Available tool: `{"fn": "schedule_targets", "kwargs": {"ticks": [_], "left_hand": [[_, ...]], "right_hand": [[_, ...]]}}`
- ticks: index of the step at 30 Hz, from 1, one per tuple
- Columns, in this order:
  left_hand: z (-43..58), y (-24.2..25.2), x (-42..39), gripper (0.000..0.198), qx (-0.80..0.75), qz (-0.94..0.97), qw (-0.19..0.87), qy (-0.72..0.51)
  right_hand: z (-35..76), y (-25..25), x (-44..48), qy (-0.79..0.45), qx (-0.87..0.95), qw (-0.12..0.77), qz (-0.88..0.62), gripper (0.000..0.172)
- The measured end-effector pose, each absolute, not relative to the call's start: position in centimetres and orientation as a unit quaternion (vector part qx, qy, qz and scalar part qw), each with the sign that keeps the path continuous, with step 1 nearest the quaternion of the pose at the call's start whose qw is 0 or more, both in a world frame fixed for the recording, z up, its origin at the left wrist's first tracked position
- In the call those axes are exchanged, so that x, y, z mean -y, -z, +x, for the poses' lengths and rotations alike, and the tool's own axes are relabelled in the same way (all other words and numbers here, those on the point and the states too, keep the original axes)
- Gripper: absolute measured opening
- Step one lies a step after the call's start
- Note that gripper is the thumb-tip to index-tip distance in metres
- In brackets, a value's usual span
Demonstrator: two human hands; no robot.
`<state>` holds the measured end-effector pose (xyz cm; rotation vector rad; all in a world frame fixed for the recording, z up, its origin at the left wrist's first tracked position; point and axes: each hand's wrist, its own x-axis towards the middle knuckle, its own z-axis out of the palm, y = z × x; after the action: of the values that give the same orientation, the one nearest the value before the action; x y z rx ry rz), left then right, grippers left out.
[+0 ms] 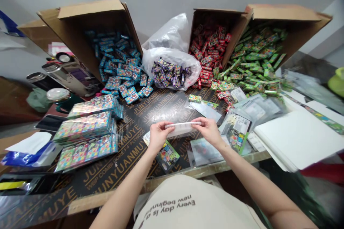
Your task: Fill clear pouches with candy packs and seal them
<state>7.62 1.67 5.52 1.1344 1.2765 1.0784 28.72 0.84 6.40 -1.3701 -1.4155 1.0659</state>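
Note:
My left hand point(158, 135) and my right hand point(210, 131) pinch the two ends of a white card point(184, 127) between thumbs and fingers. The card is seen nearly edge-on, with its long edge towards me, above the dark plywood tabletop point(129, 143). Beneath my left hand lies a printed green and black packet point(168, 156). Clear plastic sleeves point(205, 152) lie under my right wrist. Just beyond the card, a small green box point(195, 98) rests near a pale sleeve point(206, 110).
Tipped cartons spill small blue boxes point(120, 68), red boxes point(209, 50) and green boxes point(258, 61). Between them, a plastic bag point(149, 62) holds purple boxes point(172, 73). Stacked colourful packs point(86, 128) stand at left. White sheets point(301, 136) lie at right.

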Motion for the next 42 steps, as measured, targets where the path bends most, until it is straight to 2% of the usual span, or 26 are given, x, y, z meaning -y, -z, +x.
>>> {"fn": "schedule_targets", "kwargs": {"ticks": [3, 5, 9, 13, 17, 22, 25, 27, 30, 33, 36, 38, 40, 42], "left_hand": [[7.3, -6.2, -1.8, 0.018, -0.561, 0.544, 0.436, -0.445], [6.9, -6.9, -1.9, 0.016, -0.551, 0.573, 0.421, -0.437], [6.5, -7.5, -1.7, 0.023, -0.515, 0.505, 0.584, -0.372], [6.7, -6.7, -1.4, 0.026, -0.509, 0.462, 0.638, -0.347], [6.7, -5.8, -1.3, 0.029, -0.522, 0.423, 0.641, -0.37], [6.4, -5.1, -1.3, 0.032, -0.53, 0.381, 0.648, -0.393], [6.7, -4.8, -1.2, 0.03, -0.534, 0.383, 0.64, -0.398], [7.2, -4.7, -1.2, 0.029, -0.53, 0.395, 0.639, -0.392], [8.1, -5.0, -1.0, 0.029, -0.519, 0.424, 0.636, -0.383], [9.0, -5.3, -0.9, 0.03, -0.506, 0.427, 0.643, -0.384], [9.5, -5.3, -1.0, 0.034, -0.492, 0.403, 0.671, -0.38], [9.6, -4.8, -1.4, 0.037, -0.5, 0.4, 0.674, -0.367], [9.6, -3.8, -2.3, 0.039, -0.529, 0.408, 0.653, -0.357], [9.5, -2.3, -3.8, 0.038, -0.562, 0.413, 0.621, -0.358]], "right_hand": [[28.9, -7.2, -0.8, -0.298, 0.638, 0.43, -0.565, 0.017], [29.2, -7.6, -0.8, -0.311, 0.651, 0.408, -0.559, 0.023], [29.5, -7.6, -1.1, -0.523, 0.59, 0.331, -0.519, 0.03], [29.5, -7.0, -1.9, -0.544, 0.605, 0.309, -0.492, 0.027], [29.3, -6.8, -2.0, -0.475, 0.653, 0.313, -0.5, 0.019], [29.1, -7.0, -1.1, -0.309, 0.737, 0.398, -0.45, 0.012], [28.9, -7.5, -1.1, -0.246, 0.715, 0.458, -0.467, 0.011], [28.4, -7.8, -1.4, -0.206, 0.712, 0.454, -0.495, 0.024], [27.3, -8.0, -1.6, -0.219, 0.781, 0.355, -0.465, 0.05], [26.2, -7.7, -1.1, -0.238, 0.816, 0.31, -0.427, 0.044], [26.2, -7.4, -0.5, -0.205, 0.803, 0.352, -0.436, 0.033], [27.1, -7.3, -0.5, -0.202, 0.76, 0.407, -0.465, 0.032], [28.7, -6.9, -0.9, -0.199, 0.691, 0.461, -0.52, 0.041], [30.6, -5.7, -1.2, -0.191, 0.642, 0.468, -0.577, 0.054]]}}
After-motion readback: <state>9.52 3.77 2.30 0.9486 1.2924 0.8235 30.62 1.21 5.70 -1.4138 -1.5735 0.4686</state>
